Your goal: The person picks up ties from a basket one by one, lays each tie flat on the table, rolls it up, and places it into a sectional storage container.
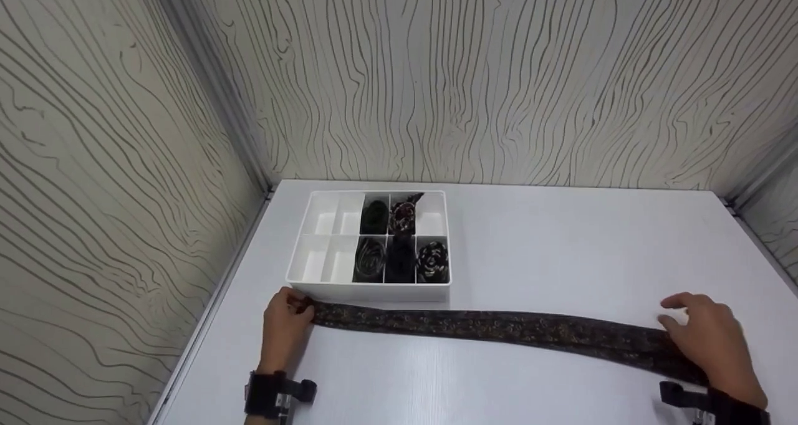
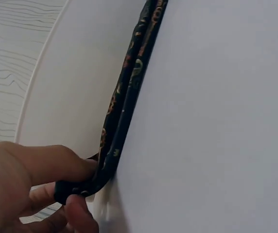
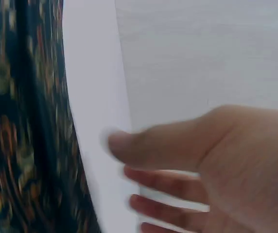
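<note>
A long dark necktie (image 1: 474,325) with a small floral pattern lies stretched across the white table, narrower at the left and wider at the right. My left hand (image 1: 283,328) pinches its narrow end close to the front left corner of the box. In the left wrist view, thumb and fingers hold the tip of the necktie (image 2: 122,111), which bends there. Over by the wide end, my right hand (image 1: 714,334) has its fingers loosely extended and grips nothing. The right wrist view shows the necktie (image 3: 37,121) beside that hand, apart from the fingertips.
Behind the necktie stands a white divided box (image 1: 368,291). Several of its compartments hold rolled dark ties, such as a patterned roll (image 1: 432,260) at front right; the left compartments hold nothing. Wood-grain panels (image 1: 436,82) enclose the table (image 1: 580,244) at the back and sides.
</note>
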Tool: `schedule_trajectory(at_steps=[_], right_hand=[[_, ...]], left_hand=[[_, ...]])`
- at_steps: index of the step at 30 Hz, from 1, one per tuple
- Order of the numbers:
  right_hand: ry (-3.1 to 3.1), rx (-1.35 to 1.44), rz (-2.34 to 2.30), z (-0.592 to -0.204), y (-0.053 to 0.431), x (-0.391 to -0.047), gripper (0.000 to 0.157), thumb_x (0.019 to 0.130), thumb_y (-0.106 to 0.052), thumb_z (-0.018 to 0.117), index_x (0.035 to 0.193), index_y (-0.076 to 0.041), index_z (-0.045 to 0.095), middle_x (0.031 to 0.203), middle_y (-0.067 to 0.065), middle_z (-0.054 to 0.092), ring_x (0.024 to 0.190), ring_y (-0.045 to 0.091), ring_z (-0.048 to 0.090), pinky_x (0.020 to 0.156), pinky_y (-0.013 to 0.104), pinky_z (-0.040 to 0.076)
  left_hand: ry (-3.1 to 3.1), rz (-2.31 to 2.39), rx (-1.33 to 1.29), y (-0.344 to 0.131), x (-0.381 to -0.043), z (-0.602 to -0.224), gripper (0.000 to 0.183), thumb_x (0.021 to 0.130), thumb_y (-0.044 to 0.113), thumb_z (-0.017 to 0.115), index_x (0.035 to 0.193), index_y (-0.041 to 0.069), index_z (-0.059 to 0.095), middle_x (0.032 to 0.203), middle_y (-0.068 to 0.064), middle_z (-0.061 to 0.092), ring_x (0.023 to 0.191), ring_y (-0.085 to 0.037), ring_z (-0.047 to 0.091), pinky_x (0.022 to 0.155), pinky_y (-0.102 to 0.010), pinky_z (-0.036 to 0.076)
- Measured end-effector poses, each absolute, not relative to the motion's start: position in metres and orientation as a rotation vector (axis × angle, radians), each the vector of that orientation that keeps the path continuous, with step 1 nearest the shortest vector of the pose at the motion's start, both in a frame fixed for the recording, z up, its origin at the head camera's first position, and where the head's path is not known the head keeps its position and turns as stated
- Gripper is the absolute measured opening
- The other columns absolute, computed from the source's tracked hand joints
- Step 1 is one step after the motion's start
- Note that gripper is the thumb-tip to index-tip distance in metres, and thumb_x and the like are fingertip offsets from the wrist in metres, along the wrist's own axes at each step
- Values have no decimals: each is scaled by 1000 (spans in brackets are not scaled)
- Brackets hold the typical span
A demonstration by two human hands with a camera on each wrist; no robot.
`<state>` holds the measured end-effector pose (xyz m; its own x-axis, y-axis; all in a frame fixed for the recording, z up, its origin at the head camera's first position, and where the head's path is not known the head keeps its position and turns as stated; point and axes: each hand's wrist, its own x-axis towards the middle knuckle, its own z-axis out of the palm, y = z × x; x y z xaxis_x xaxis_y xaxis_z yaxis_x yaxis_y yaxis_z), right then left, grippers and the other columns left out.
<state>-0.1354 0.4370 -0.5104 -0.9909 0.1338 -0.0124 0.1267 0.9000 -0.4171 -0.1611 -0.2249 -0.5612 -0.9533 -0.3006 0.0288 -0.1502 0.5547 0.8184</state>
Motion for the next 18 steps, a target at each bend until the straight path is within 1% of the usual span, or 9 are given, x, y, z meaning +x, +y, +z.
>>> schedule_trajectory(at_steps=[1, 3, 5, 6, 7, 9, 11, 15, 18], right_hand=[[-3018, -145, 678, -509, 425, -135, 29, 95, -11, 73, 116, 8, 68, 113, 34, 68, 95, 48, 67, 74, 52, 56], [-3002, -6, 764, -509, 398, -133, 25, 97, -14, 74, 117, 1, 70, 110, 23, 73, 90, 32, 70, 71, 40, 57], [-3045, 124, 875, -512, 370, -131, 26, 97, -17, 76, 119, -5, 70, 104, 10, 74, 85, 14, 67, 68, 28, 54], [-3069, 202, 916, -515, 359, -130, 26, 96, -19, 78, 119, -8, 71, 102, 5, 74, 84, 8, 64, 67, 24, 52], [-3095, 271, 947, -518, 348, -130, 28, 94, -20, 80, 119, -10, 71, 100, 2, 72, 81, 4, 61, 67, 24, 51], [-3143, 364, 989, -525, 332, -129, 29, 90, -19, 83, 116, -11, 72, 96, -4, 68, 78, 1, 57, 67, 24, 50], [-3191, 397, 1000, -530, 322, -130, 27, 89, -18, 84, 113, -13, 73, 93, -5, 64, 78, 2, 54, 67, 24, 48], [-3230, 333, 925, -532, 311, -131, 22, 89, -13, 83, 108, -16, 72, 91, -5, 59, 78, 5, 52, 67, 26, 46], [-3234, 316, 842, -530, 306, -131, 21, 89, -14, 83, 106, -17, 71, 90, -5, 59, 78, 8, 52, 68, 28, 46]], left_hand=[[-2626, -1335, 365, -221, -160, -560, 20, 92, 2, 72, 110, 2, 65, 108, -13, 65, 101, -26, 62, 85, -35, 50], [-2638, -1289, 326, -215, -158, -559, 21, 92, 0, 70, 112, 3, 65, 109, -12, 64, 102, -26, 62, 87, -37, 51], [-2644, -1261, 294, -208, -158, -557, 23, 92, -4, 69, 113, 5, 65, 110, -12, 63, 103, -26, 62, 89, -39, 52], [-2647, -1250, 275, -205, -158, -556, 24, 92, -6, 68, 112, 6, 65, 110, -11, 63, 104, -26, 63, 90, -40, 52], [-2651, -1244, 257, -203, -158, -555, 24, 92, -7, 68, 112, 6, 65, 111, -11, 62, 105, -26, 63, 91, -41, 53], [-2662, -1235, 213, -199, -158, -552, 23, 91, -7, 69, 110, 6, 67, 114, -12, 62, 108, -26, 63, 92, -41, 53], [-2671, -1236, 172, -196, -156, -550, 18, 91, -3, 72, 107, 5, 70, 116, -13, 62, 107, -26, 63, 90, -40, 53], [-2680, -1237, 152, -192, -154, -548, 11, 95, 1, 72, 105, 4, 76, 120, -14, 65, 106, -25, 63, 89, -38, 53], [-2690, -1206, 216, -189, -154, -549, 21, 97, 3, 71, 117, 3, 75, 121, -14, 65, 109, -26, 64, 90, -42, 55]])
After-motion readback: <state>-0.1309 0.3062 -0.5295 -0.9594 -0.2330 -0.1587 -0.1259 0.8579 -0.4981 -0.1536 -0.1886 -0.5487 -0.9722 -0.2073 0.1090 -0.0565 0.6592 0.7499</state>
